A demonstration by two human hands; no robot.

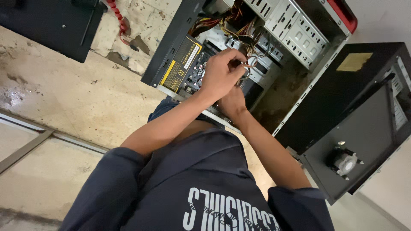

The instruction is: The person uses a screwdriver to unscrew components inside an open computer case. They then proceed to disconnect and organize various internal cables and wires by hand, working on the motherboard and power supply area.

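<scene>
A dark grey shirt fills the foreground, both forearms reaching into the open computer case. The left hand is clenched around a bundle of cables beside the power supply; the right hand sits beneath it, its grip hidden. Pulling gently and keeping the wires away from sharp metal edges seems wise. The case lies on a stained concrete floor, a detached side panel carrying a cooler fan alongside.
</scene>
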